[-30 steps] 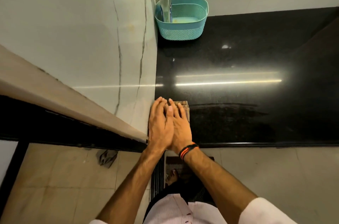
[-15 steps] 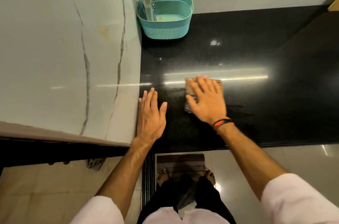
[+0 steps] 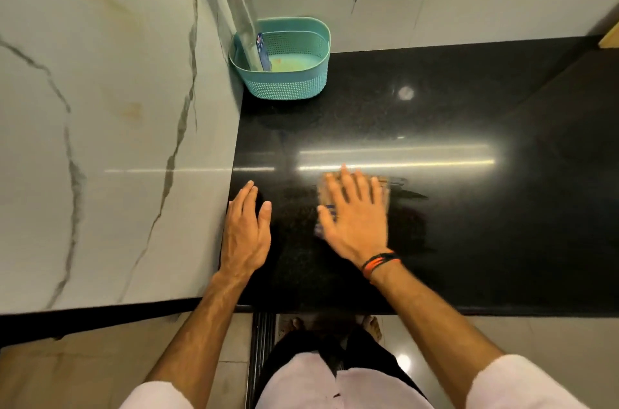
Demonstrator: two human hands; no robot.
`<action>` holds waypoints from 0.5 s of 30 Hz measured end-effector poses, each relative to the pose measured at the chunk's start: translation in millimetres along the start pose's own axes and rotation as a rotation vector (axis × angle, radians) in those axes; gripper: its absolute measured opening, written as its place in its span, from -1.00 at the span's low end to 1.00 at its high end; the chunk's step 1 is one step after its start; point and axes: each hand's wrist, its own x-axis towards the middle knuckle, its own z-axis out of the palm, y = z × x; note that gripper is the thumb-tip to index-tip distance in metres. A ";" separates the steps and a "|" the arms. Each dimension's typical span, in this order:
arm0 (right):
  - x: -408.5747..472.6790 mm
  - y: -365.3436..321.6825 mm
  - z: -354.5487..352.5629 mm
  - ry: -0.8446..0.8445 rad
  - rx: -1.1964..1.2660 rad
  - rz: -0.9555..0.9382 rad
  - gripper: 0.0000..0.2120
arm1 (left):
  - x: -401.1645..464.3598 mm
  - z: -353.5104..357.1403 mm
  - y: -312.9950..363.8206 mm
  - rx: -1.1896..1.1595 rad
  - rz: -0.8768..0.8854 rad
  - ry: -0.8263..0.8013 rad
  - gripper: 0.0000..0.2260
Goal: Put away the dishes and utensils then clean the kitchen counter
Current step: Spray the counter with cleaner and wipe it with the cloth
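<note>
Person wiping black counter (image 3: 452, 224) with cloth (image 3: 382, 189) under right hand (image 3: 355, 217).

Cloth lies flat on counter mid-front, mostly covered; right hand's fingers straight and spread, pressing it down, blurred. Wet streak just right of cloth. Left hand (image 3: 246, 231) flat on counter beside marble side wall (image 3: 100, 140), fingers straight, holding nothing. Teal basket (image 3: 284, 87) in back corner, spray bottle (image 3: 243, 9) standing tilted inside it.

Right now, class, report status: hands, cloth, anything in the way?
Right hand flat on cloth. Left hand flat on black counter. Teal basket with spray bottle sits in far corner.
</note>
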 end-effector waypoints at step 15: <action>106.1 -130.9 49.5 -0.153 -0.039 -0.233 -0.44 | 82.4 0.1 1.7 -0.161 0.049 0.130 -0.46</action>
